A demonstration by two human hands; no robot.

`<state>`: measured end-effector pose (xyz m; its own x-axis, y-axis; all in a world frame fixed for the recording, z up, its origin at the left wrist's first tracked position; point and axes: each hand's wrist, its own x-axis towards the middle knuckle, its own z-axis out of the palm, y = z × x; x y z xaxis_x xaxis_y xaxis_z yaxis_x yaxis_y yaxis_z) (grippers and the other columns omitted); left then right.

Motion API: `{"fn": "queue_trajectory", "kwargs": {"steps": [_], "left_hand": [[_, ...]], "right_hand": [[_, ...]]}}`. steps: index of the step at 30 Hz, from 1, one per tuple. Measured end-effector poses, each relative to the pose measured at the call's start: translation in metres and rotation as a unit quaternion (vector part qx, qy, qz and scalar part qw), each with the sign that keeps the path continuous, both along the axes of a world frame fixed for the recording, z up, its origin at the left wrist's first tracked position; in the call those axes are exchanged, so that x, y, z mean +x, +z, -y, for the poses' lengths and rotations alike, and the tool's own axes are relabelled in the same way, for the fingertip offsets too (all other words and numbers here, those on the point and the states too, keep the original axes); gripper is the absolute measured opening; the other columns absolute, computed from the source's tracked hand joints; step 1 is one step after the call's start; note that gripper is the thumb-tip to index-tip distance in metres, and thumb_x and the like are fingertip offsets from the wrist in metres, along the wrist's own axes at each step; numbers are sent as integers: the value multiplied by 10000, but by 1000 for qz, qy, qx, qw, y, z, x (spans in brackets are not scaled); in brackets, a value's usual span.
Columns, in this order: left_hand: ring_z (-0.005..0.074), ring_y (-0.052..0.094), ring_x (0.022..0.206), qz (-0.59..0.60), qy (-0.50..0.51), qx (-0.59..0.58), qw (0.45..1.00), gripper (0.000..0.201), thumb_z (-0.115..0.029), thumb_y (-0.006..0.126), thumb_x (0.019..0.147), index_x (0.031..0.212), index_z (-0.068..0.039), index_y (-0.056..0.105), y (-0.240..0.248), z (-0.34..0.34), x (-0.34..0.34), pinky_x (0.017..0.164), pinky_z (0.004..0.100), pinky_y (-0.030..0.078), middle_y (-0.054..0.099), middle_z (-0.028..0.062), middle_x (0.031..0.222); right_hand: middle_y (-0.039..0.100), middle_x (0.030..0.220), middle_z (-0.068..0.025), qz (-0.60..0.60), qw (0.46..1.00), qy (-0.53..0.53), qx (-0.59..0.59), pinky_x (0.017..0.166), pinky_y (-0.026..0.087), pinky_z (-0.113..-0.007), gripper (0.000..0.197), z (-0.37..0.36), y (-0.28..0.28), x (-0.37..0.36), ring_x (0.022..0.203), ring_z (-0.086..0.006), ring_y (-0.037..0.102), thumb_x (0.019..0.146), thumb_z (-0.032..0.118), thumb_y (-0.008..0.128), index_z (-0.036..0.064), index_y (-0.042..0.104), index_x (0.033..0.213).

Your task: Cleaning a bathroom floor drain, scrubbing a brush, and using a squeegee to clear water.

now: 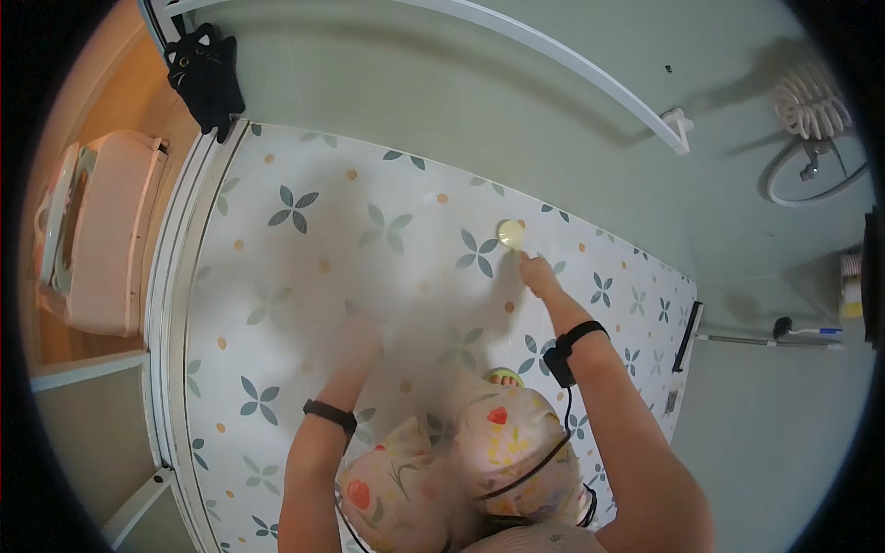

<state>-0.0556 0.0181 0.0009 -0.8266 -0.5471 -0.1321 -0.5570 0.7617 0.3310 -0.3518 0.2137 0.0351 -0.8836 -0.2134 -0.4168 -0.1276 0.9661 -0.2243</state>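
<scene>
My right hand is closed, with a small pale yellow tool reaching out from it. The tool has a round head held at the patterned white floor; its exact kind is too small to make out. A hazy patch in the picture covers my left hand, which is low over the floor in front of my left knee. Its fingers, and anything in them, are lost in that haze. Black bands circle both wrists, and a cable runs from the right one.
My knees in floral trousers and a green slipper are close below. A sliding door track borders the left side, with a pink bin beyond. A black cat-shaped cloth hangs upper left. At right are a coiled shower hose and a brush.
</scene>
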Motion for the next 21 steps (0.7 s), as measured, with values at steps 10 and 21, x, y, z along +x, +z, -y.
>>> {"fn": "queue_trajectory", "kwargs": {"steps": [10, 21], "left_hand": [[227, 577, 575, 41, -94, 5, 995, 137, -126, 452, 685, 668, -56, 568, 40, -13, -33, 483, 335, 445, 575, 81, 616], [232, 570, 542, 63, -158, -104, 980, 134, -137, 443, 699, 687, -63, 554, 27, -20, -75, 460, 329, 448, 565, 82, 594]], "right_hand": [[558, 675, -186, -61, 927, 367, 37, 543, 443, -411, 305, 48, 7, -22, 630, -336, 553, 752, 252, 373, 5, 519, 854], [532, 851, -222, -90, 908, 404, -58, 742, 372, -419, 486, -38, 0, 6, 844, -360, 489, 809, 386, 266, -9, 549, 820]]}}
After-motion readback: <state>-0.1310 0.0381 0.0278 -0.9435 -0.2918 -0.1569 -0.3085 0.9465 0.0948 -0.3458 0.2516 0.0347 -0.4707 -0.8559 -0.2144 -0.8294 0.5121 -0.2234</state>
